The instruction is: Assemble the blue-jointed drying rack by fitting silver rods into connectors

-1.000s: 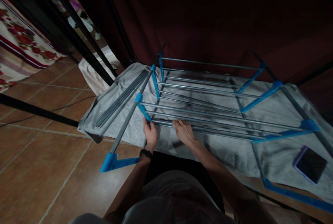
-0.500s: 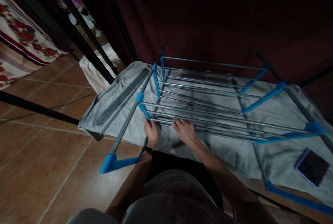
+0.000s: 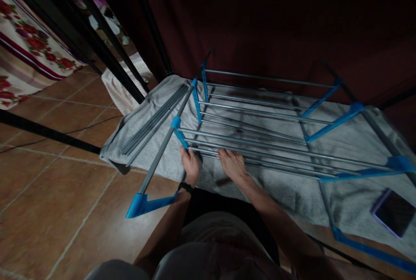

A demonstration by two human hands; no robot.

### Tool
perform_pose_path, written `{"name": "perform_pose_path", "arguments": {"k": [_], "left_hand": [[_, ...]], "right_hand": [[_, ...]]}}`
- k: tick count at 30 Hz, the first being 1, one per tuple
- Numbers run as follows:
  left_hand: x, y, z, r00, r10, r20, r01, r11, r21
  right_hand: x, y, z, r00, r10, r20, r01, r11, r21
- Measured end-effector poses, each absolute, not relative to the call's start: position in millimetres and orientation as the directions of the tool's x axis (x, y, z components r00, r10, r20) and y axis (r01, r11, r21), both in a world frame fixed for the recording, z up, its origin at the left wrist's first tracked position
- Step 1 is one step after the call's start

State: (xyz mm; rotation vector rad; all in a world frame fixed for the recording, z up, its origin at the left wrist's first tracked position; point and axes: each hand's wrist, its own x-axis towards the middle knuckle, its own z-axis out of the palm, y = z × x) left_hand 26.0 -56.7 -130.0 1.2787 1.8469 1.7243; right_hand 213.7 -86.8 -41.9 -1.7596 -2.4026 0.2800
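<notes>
A rack of grey metal rods [image 3: 260, 112] with blue plastic brackets [image 3: 182, 137] stands on a grey cloth before me. My left hand [image 3: 190, 162] is closed around the lower end of the near left bracket, where rods meet it. A dark band circles that wrist. To its right, my right hand [image 3: 232, 161] curls its fingers over the near lower rods, its fingertips partly hidden behind them. A blue end piece [image 3: 138, 205] sits at the near end of the left side tube [image 3: 156, 161].
Several loose grey rods [image 3: 154, 119] lie on the grey cloth [image 3: 279, 195] to the left. A phone [image 3: 394, 212] rests at the right. Black metal poles [image 3: 48, 135] cross at left above the tiled floor [image 3: 81, 189]. A dark red curtain [image 3: 276, 24] hangs behind.
The whole view has shifted slightly, with the rack appearing a little further right. Both hands keep the same hold on the rack.
</notes>
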Motion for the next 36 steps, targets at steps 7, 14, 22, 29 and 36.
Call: {"name": "perform_pose_path", "arguments": {"k": [7, 14, 22, 29, 36], "left_hand": [[26, -55, -131, -0.571, 0.766, 0.297, 0.312, -0.132, 0.941], [26, -54, -132, -0.589, 0.764, 0.263, 0.238, -0.147, 0.960], [27, -55, -129, -0.581, 0.759, 0.293, 0.272, -0.158, 0.949], [27, -56, -129, -0.578, 0.765, 0.286, 0.310, -0.118, 0.943], [29, -56, -133, -0.577, 0.768, 0.277, 0.365, -0.061, 0.929]], "right_hand": [[214, -87, -39, -0.300, 0.954, 0.021, 0.925, 0.296, -0.239], [215, -87, -36, -0.310, 0.951, 0.015, 0.923, 0.305, -0.235], [217, -84, -38, -0.338, 0.941, -0.007, 0.917, 0.327, -0.228], [216, -84, -34, -0.339, 0.940, -0.030, 0.920, 0.325, -0.221], [216, -83, -28, -0.324, 0.943, -0.078, 0.922, 0.297, -0.249]]}}
